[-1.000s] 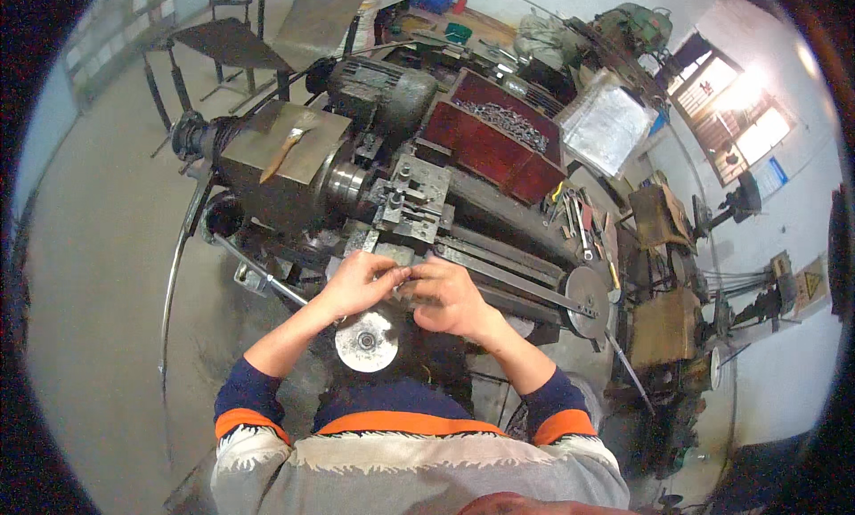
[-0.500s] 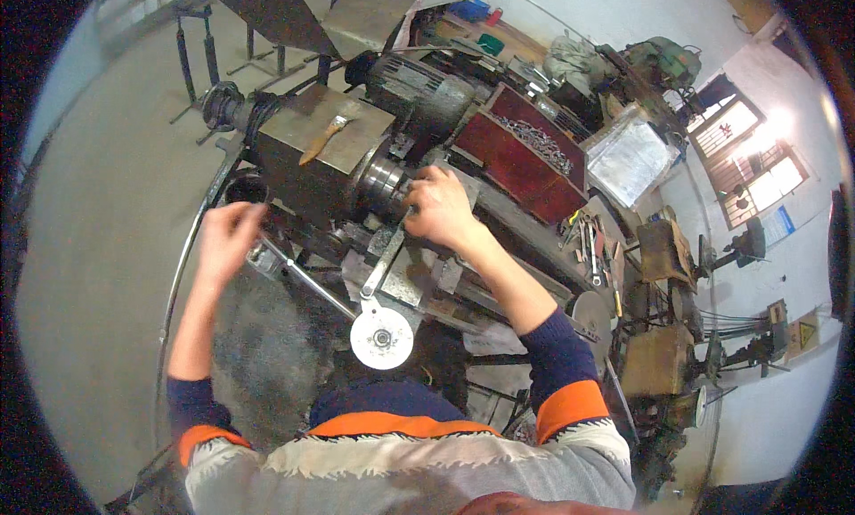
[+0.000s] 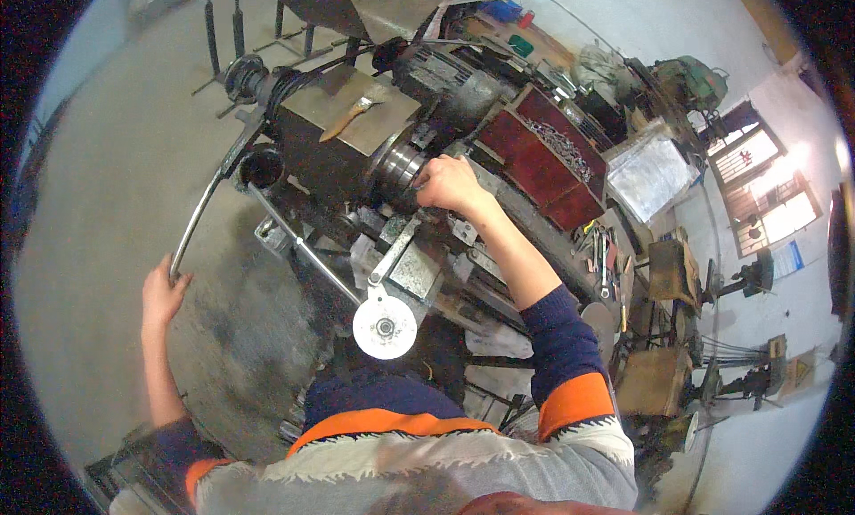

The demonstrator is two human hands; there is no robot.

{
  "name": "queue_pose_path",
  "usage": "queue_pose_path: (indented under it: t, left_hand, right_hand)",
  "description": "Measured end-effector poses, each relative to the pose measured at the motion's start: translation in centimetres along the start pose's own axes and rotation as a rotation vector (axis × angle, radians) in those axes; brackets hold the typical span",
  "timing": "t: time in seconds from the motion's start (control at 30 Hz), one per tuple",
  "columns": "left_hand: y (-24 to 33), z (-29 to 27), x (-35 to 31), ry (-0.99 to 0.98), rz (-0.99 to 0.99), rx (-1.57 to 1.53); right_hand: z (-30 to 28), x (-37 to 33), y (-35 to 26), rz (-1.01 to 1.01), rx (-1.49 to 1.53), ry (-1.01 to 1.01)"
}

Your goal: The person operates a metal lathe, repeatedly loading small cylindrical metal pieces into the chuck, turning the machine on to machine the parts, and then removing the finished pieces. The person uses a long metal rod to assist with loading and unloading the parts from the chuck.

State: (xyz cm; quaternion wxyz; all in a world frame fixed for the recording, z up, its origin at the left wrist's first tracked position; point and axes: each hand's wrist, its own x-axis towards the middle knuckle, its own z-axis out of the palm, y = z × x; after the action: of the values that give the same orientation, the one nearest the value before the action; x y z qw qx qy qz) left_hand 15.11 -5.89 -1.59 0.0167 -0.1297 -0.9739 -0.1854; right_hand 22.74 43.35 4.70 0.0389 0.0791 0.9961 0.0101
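A small metalworking lathe stands in front of me. My left hand (image 3: 164, 292) is wrapped round the lower end of a long curved metal lever (image 3: 204, 205), which comes down from the rear of the headstock (image 3: 307, 132). At the round steel chuck (image 3: 399, 166), my right hand (image 3: 451, 184) is closed with its fingertips at the chuck's front face. What those fingers pinch is hidden behind the hand. Below it lies the toolpost area with a flat crank arm (image 3: 392, 255). A white round handwheel (image 3: 385, 326) sits nearest my body.
A wooden-handled brush (image 3: 352, 118) lies on the headstock. Behind the lathe bed, a red tray (image 3: 541, 159) holds many small metal parts. Wrenches (image 3: 606, 264) lie to its right. A straight metal rod (image 3: 307, 246) slants toward the handwheel. A motor (image 3: 450, 83) stands behind.
My left hand has moved down and left from beside the headstock and taken hold of the lever. My right hand stays at the chuck. The view has shifted slightly.
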Motion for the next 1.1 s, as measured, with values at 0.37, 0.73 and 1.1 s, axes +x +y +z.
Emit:
queue_pose_path:
  t: [0.37, 0.73, 1.1]
  left_hand:
    - [-9.6, -1.6, 10.4, 0.052, 0.173, 0.539]
    - [-11.0, -0.8, 15.9, 0.230, 0.314, 0.512]
    - [-16.0, 0.0, 20.7, 0.217, 0.431, 0.608]
  right_hand:
    - [0.0, -0.6, 0.0, -0.062, 0.018, 0.008]
    - [0.6, -0.3, 0.8, -0.108, 0.028, 0.114]
    - [0.4, -0.5, 0.2, -0.019, 0.051, -0.012]
